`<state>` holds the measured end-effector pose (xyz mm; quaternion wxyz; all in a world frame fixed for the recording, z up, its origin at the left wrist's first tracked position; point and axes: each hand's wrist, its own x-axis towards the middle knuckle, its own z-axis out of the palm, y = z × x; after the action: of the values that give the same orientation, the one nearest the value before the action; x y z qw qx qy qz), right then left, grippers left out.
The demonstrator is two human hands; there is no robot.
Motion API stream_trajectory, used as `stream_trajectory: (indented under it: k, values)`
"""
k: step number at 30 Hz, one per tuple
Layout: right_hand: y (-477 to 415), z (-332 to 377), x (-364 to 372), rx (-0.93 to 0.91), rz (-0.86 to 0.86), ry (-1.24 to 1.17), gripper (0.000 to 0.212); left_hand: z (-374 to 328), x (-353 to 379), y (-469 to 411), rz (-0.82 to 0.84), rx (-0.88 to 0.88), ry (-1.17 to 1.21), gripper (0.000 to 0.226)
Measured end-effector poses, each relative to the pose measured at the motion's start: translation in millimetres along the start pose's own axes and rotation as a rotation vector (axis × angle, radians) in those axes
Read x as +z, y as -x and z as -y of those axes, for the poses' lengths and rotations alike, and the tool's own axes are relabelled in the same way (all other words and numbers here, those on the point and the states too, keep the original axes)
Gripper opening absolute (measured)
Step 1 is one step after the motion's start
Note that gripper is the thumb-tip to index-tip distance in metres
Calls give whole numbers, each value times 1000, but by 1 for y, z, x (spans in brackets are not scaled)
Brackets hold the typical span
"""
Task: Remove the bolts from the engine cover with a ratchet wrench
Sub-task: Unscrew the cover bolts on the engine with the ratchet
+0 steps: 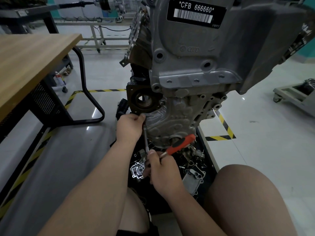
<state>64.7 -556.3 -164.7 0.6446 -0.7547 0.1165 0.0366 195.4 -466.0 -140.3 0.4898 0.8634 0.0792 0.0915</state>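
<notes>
Now left hand fingers clamp extension bar at engine cover; right hand apparently grips ratchet wrench.

One view only, head-worn, wide-angle. Looked forward and down from above the person's knees. Engine stood close ahead, filling upper centre; table lay at left edge; floor spread beyond. Straight lines bowed near the borders.

The left hand hides the extension tip — right hand the ratchet head.
</notes>
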Motion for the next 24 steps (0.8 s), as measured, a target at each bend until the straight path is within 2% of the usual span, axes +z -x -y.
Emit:
stream_trajectory:
  k: [6,11,13,16,18,20,24]
  values:
    - [-1,0,0,-6,2,-5,46,-3,-2,5,18,143,-194,36]
    - [-5,5,-1,-4,-9,-106,48,1,-16,10,63,108,-215,40]
    - [-5,6,1,40,-15,-228,45,4,-22,15,172,0,-148,38]
    - [-4,6,7,131,-1,-417,45,8,-31,24,467,-226,27,31]
    - [-3,6,12,230,47,-621,44,10,-36,29,615,-280,82,34]
    - [-2,6,15,346,113,-874,43,11,-39,32,673,-249,89,32]
    - [0,9,18,496,206,-1332,40,7,-33,40,650,-174,118,32]
